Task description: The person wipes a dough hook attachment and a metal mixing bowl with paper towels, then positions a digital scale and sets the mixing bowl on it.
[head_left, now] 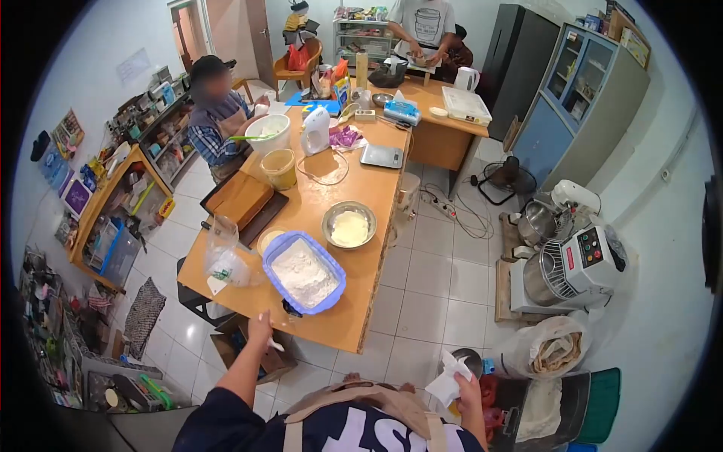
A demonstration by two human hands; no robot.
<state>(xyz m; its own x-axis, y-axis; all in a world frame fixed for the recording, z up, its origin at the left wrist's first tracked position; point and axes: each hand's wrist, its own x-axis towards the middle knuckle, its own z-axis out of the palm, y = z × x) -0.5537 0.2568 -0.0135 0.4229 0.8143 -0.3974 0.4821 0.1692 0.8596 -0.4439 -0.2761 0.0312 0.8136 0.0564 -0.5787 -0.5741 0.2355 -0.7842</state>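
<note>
My left hand [260, 330] is closed near the front edge of the wooden table, with a small white thing [276, 346] showing beneath it that I cannot make out. Low on the right, my right hand [468, 390] grips a crumpled white sheet [447, 383], paper or thin cloth. On the table ahead of me, a blue-purple plastic tub [340, 290] holds white flour [303, 275]. Behind it stands a metal bowl [328, 230] with a pale yellow mass inside. A clear plastic bag [226, 264] with white contents lies left of the tub.
A kitchen scale [382, 156], hand mixer [316, 131], white bucket [275, 137] and brown tub [279, 169] are farther back on the table [361, 271]. One person [218, 128] stands at the left, another [425, 22] at the back. Mixers [561, 275] line the right side.
</note>
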